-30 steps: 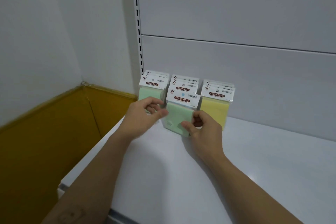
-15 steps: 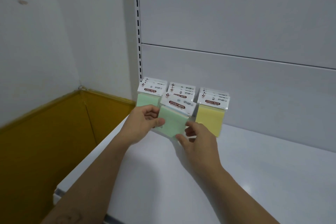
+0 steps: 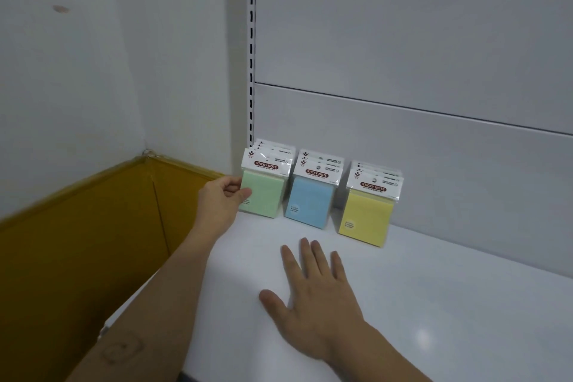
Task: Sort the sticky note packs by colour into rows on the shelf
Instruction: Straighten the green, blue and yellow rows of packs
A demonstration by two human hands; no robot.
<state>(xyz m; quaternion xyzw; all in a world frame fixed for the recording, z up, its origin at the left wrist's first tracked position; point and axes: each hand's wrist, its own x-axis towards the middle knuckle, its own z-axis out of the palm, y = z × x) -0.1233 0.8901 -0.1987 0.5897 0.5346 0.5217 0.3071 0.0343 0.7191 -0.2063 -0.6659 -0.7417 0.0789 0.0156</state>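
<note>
Three rows of sticky note packs stand upright against the back panel of the white shelf point(image 3: 449, 295). The front green pack point(image 3: 266, 195) heads the left row, the blue pack point(image 3: 311, 206) the middle row and the yellow pack point(image 3: 367, 215) the right row. My left hand point(image 3: 221, 200) pinches the left edge of the front green pack with thumb and curled fingers. In front of the blue row my right hand point(image 3: 313, 291) lies flat, palm down, with straight spread fingers and holds nothing.
A slotted upright rail point(image 3: 251, 49) runs up the back at the shelf's left end. Left of the shelf is a mustard-yellow wall base point(image 3: 77, 242) under a white wall. The shelf's front edge runs below my forearms.
The green pack that both hands held in front of the middle row now stands at the front of the left row, uncovering a blue pack. My right hand let go and dropped flat onto the shelf.
</note>
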